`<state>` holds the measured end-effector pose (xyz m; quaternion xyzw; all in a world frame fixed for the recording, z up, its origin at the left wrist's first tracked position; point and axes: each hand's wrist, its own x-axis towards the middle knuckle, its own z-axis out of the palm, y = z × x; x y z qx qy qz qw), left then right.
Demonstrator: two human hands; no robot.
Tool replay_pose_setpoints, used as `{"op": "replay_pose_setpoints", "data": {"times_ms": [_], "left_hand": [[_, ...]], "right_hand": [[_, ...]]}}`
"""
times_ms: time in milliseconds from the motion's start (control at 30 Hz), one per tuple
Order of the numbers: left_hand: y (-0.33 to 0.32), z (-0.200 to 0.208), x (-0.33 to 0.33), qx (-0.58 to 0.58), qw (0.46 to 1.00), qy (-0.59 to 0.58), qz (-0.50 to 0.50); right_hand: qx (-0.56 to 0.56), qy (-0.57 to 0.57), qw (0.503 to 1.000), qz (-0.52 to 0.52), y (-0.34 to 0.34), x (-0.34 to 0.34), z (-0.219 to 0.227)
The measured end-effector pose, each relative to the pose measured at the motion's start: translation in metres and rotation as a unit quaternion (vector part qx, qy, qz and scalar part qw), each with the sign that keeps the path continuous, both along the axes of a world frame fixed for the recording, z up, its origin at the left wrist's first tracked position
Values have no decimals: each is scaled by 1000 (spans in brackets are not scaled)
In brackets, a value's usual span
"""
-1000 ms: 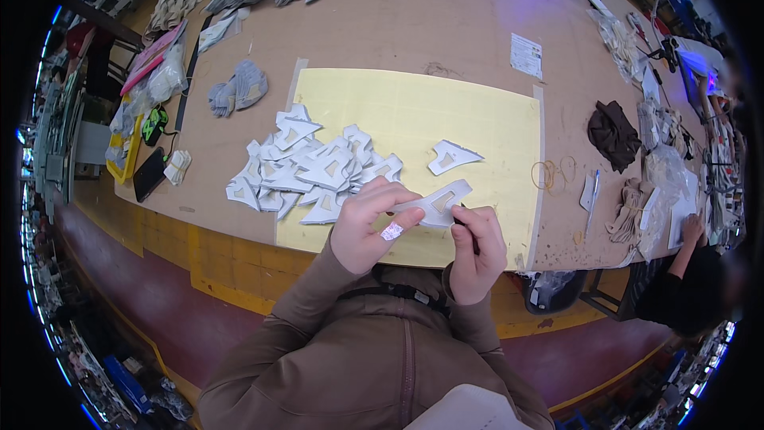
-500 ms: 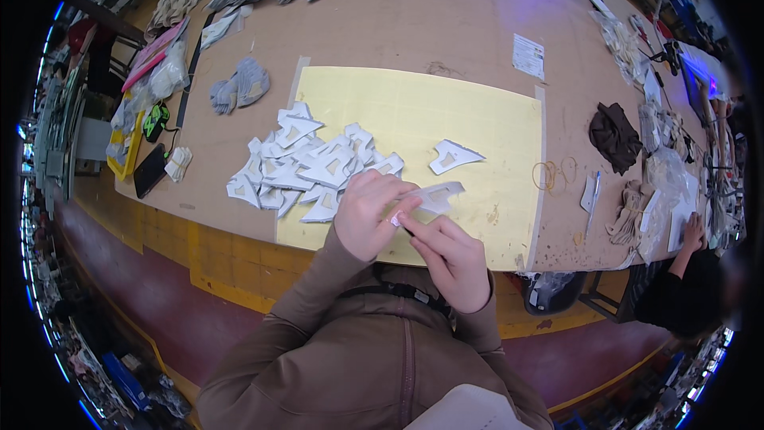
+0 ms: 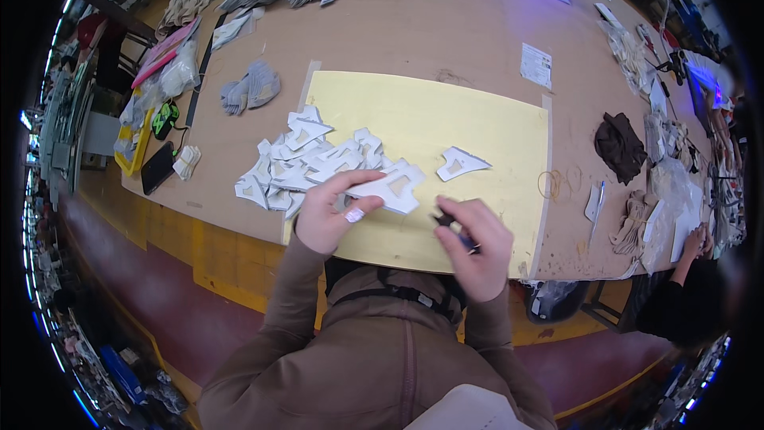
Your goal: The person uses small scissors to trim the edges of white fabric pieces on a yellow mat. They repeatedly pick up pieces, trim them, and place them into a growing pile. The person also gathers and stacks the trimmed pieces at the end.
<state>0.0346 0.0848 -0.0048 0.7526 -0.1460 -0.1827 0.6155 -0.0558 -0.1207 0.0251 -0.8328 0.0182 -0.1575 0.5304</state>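
Pinched between the thumb and fingers of my left hand (image 3: 322, 215) is a white cut-out piece (image 3: 385, 189) with a small beige patch or window. It is held just above the yellow sheet (image 3: 446, 103). My right hand (image 3: 485, 247) is closed round a small dark tool (image 3: 444, 220), whose exact kind is partly hidden by the fingers; it is apart from the piece. A heap of similar white pieces (image 3: 301, 151) lies beyond my left hand, on the sheet's left part and the table beside it. One separate white piece (image 3: 461, 164) rests beyond my right hand.
Grey knitted gloves (image 3: 251, 87), a phone (image 3: 157, 167) and a yellow tray (image 3: 135, 143) are at the left. Dark cloth (image 3: 619, 147), rubber bands (image 3: 559, 184) and a pen (image 3: 597, 201) lie right. A co-worker's hand (image 3: 697, 240) touches the right edge.
My hands have drawn apart: the right one moved right with the dark tool. The piece in my left hand is turned and now shows its broad white face.
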Motion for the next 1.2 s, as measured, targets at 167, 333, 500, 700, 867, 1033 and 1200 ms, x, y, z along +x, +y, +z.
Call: {"op": "replay_pose_setpoints", "data": {"times_ms": [167, 333, 500, 700, 867, 1033, 1200], "left_hand": [[-16, -2, -8, -46, 997, 49, -26], [-22, 2, -7, -53, 996, 36, -68], [-28, 8, -11, -57, 996, -18, -65], [-29, 10, -14, -84, 995, -7, -55], [-31, 10, -16, -84, 995, -30, -53], [-32, 11, -16, -81, 994, -35, -58], [-30, 12, -14, -74, 993, -61, -68]], "right_hand": [[-46, -55, 997, 0, 13, -2, -17], [-35, -47, 998, -36, 14, -5, -14], [-33, -49, 997, -58, 15, -5, -15], [-17, -36, 998, -46, 15, -6, -11], [10, -20, 998, -53, 16, -9, -11], [33, -3, 998, -57, 17, -10, -10], [24, -23, 999, -25, 12, -11, -9]]}}
